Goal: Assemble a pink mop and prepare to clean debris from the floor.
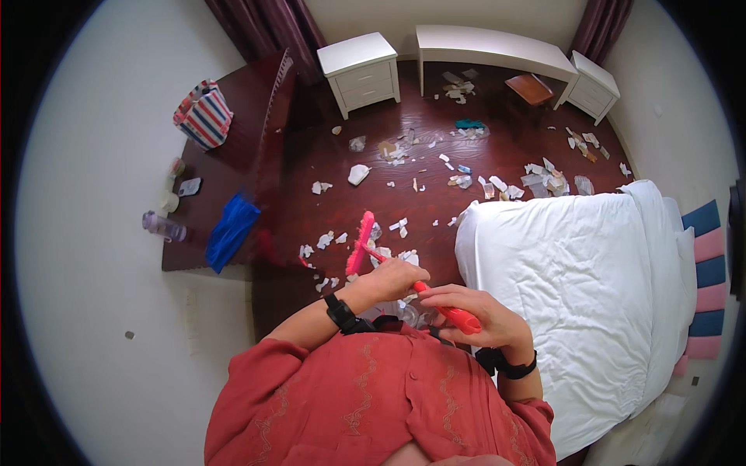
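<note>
A broom with pink-red bristles (pixel 360 242) slants across in front of me, its bristle head on the dark red floor to the left. My left hand (pixel 395 279) is closed round the handle, nearer the head. Toward the handle's thick red top end (pixel 460 318), my right hand (pixel 491 317) holds it with fingers laid over it. Crumpled paper scraps (pixel 325 240) lie about the bristles. More litter and clear plastic sit just beyond and below my hands, partly hidden by them.
A white-covered bed (pixel 567 287) stands close on my right. On the left, a dark table (pixel 249 101) carries a striped bag (pixel 203 115), a blue bag (pixel 231 233) and a bottle (pixel 163 227). Litter (pixel 546 179) spreads toward the white nightstand (pixel 361 74), white desk (pixel 497 46) and brown stool (pixel 530 89).
</note>
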`<control>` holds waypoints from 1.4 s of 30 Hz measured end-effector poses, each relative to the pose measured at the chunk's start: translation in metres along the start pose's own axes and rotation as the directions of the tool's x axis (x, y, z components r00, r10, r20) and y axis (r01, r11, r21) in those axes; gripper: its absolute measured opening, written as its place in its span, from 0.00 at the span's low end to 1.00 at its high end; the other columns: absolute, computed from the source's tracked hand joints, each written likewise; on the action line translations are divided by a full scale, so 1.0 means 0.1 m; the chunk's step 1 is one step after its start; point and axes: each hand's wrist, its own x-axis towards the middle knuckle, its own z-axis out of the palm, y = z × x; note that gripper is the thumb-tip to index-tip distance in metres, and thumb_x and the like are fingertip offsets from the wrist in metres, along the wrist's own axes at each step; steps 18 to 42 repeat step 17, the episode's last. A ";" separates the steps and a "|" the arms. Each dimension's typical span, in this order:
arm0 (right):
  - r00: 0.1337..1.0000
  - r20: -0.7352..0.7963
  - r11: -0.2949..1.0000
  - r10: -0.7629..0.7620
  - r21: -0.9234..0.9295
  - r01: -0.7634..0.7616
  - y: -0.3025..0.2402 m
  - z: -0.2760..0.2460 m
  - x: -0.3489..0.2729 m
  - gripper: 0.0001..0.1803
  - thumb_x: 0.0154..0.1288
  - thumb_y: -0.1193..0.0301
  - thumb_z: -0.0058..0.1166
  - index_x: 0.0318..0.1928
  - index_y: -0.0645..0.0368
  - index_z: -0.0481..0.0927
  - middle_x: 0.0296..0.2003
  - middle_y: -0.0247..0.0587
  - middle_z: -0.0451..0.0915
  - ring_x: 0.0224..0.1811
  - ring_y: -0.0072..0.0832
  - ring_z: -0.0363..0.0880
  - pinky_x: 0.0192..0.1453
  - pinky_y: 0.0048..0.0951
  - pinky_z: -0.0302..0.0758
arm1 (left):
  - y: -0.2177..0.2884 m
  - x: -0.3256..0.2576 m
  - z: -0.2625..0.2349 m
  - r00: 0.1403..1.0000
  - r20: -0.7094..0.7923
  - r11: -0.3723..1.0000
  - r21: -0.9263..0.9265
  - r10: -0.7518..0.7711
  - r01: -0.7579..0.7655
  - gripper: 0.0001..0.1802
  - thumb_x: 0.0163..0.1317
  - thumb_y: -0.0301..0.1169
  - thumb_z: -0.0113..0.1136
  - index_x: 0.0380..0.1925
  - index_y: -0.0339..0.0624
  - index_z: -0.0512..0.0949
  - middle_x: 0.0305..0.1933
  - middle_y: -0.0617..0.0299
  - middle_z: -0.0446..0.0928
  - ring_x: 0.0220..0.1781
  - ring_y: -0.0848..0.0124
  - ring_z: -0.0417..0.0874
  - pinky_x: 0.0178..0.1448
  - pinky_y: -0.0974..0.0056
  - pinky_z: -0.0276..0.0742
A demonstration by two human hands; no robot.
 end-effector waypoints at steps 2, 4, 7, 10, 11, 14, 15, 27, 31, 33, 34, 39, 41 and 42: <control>0.999 -0.005 0.999 0.046 -0.004 -0.046 0.10 -0.21 0.17 0.17 0.58 0.74 0.63 0.49 0.61 0.79 0.53 0.48 0.78 0.52 0.42 0.78 0.55 0.36 0.74 | -0.13 0.25 -0.13 1.000 0.008 1.000 0.028 0.007 -0.007 0.12 0.52 0.31 0.65 0.38 0.48 0.79 0.31 0.55 0.81 0.37 0.54 0.84 0.40 0.52 0.77; 0.994 -0.051 0.995 0.092 -0.037 -0.094 0.25 -0.44 0.30 0.15 0.59 0.75 0.63 0.47 0.61 0.79 0.52 0.48 0.79 0.51 0.42 0.79 0.54 0.35 0.75 | -0.36 0.54 -0.22 0.998 0.009 0.998 0.018 0.056 -0.056 0.10 0.53 0.32 0.64 0.37 0.49 0.80 0.29 0.56 0.81 0.37 0.54 0.84 0.39 0.52 0.78; 0.972 -0.151 0.979 0.180 -0.070 -0.192 0.47 -0.86 0.53 0.12 0.59 0.77 0.62 0.45 0.61 0.81 0.50 0.47 0.80 0.48 0.39 0.81 0.53 0.33 0.76 | -0.79 1.12 -0.31 0.993 0.038 0.994 0.011 0.113 -0.113 0.08 0.53 0.33 0.64 0.35 0.51 0.80 0.28 0.56 0.81 0.36 0.53 0.84 0.39 0.51 0.78; 0.942 -0.217 0.965 0.254 -0.013 -0.263 0.70 -1.30 0.85 0.12 0.59 0.77 0.62 0.45 0.61 0.81 0.52 0.45 0.81 0.47 0.33 0.82 0.53 0.32 0.77 | -1.19 1.70 -0.57 0.989 0.092 0.991 0.069 0.112 -0.118 0.07 0.53 0.37 0.64 0.31 0.52 0.81 0.31 0.57 0.82 0.37 0.54 0.84 0.41 0.51 0.78; 0.937 -0.219 0.959 0.271 -0.018 -0.282 0.72 -1.43 0.98 0.12 0.59 0.77 0.62 0.45 0.61 0.81 0.52 0.45 0.81 0.47 0.33 0.82 0.53 0.32 0.77 | -1.26 1.84 -0.66 0.988 0.094 0.989 0.072 0.125 -0.132 0.07 0.53 0.37 0.64 0.31 0.51 0.81 0.30 0.56 0.82 0.37 0.54 0.84 0.41 0.51 0.78; 0.937 -0.233 0.951 0.260 -0.107 -0.291 0.82 -1.80 1.41 0.13 0.59 0.75 0.63 0.46 0.60 0.81 0.53 0.45 0.80 0.48 0.37 0.81 0.53 0.32 0.77 | -1.61 2.22 -1.02 0.978 0.106 0.984 -0.005 0.180 -0.180 0.08 0.53 0.38 0.64 0.30 0.49 0.81 0.30 0.54 0.82 0.36 0.53 0.84 0.41 0.51 0.78; 0.925 -0.222 0.932 0.309 -0.124 -0.341 0.86 -1.96 1.55 0.14 0.60 0.73 0.63 0.47 0.60 0.80 0.54 0.45 0.80 0.48 0.39 0.81 0.53 0.32 0.77 | -1.74 2.40 -1.16 0.977 0.105 0.983 -0.010 0.184 -0.184 0.08 0.53 0.38 0.64 0.30 0.49 0.81 0.30 0.54 0.82 0.36 0.53 0.84 0.41 0.51 0.78; 0.912 -0.250 0.913 0.327 -0.168 -0.373 0.98 -2.28 1.79 0.16 0.61 0.71 0.62 0.49 0.60 0.80 0.55 0.46 0.79 0.51 0.39 0.81 0.54 0.33 0.76 | -1.97 2.75 -1.37 0.970 0.145 0.981 -0.007 0.195 -0.196 0.12 0.53 0.41 0.65 0.30 0.45 0.80 0.29 0.54 0.82 0.37 0.53 0.84 0.42 0.51 0.79; 0.912 -0.250 0.913 0.327 -0.168 -0.373 0.98 -2.28 1.79 0.16 0.61 0.71 0.62 0.49 0.60 0.80 0.55 0.46 0.79 0.51 0.39 0.81 0.54 0.33 0.76 | -1.97 2.75 -1.37 0.970 0.145 0.981 -0.007 0.195 -0.196 0.12 0.53 0.41 0.65 0.30 0.45 0.80 0.29 0.54 0.82 0.37 0.53 0.84 0.42 0.51 0.79; 0.912 -0.250 0.913 0.327 -0.168 -0.373 0.98 -2.28 1.79 0.16 0.61 0.71 0.62 0.49 0.60 0.80 0.55 0.46 0.79 0.51 0.39 0.81 0.54 0.33 0.76 | -1.97 2.75 -1.37 0.970 0.145 0.981 -0.007 0.195 -0.196 0.12 0.53 0.41 0.65 0.30 0.45 0.80 0.29 0.54 0.82 0.37 0.53 0.84 0.42 0.51 0.79; 0.912 -0.250 0.913 0.327 -0.168 -0.373 0.98 -2.28 1.79 0.16 0.61 0.71 0.62 0.49 0.60 0.80 0.55 0.46 0.79 0.51 0.39 0.81 0.54 0.33 0.76 | -1.97 2.75 -1.37 0.970 0.145 0.981 -0.007 0.195 -0.196 0.12 0.53 0.41 0.65 0.30 0.45 0.80 0.29 0.54 0.82 0.37 0.53 0.84 0.42 0.51 0.79; 0.912 -0.250 0.913 0.327 -0.168 -0.373 0.98 -2.28 1.79 0.16 0.61 0.71 0.62 0.49 0.60 0.80 0.55 0.46 0.79 0.51 0.39 0.81 0.54 0.33 0.76 | -1.97 2.75 -1.37 0.970 0.145 0.981 -0.007 0.195 -0.196 0.12 0.53 0.41 0.65 0.30 0.45 0.80 0.29 0.54 0.82 0.37 0.53 0.84 0.42 0.51 0.79; 0.912 -0.250 0.913 0.327 -0.168 -0.373 0.98 -2.28 1.79 0.16 0.61 0.71 0.62 0.49 0.60 0.80 0.55 0.46 0.79 0.51 0.39 0.81 0.54 0.33 0.76 | -1.97 2.75 -1.37 0.970 0.145 0.981 -0.007 0.195 -0.196 0.12 0.53 0.41 0.65 0.30 0.45 0.80 0.29 0.54 0.82 0.37 0.53 0.84 0.42 0.51 0.79; 0.912 -0.250 0.913 0.327 -0.168 -0.373 0.98 -2.28 1.79 0.16 0.61 0.71 0.62 0.49 0.60 0.80 0.55 0.46 0.79 0.51 0.39 0.81 0.54 0.33 0.76 | -1.97 2.75 -1.37 0.970 0.145 0.981 -0.007 0.195 -0.196 0.12 0.53 0.41 0.65 0.30 0.45 0.80 0.29 0.54 0.82 0.37 0.53 0.84 0.42 0.51 0.79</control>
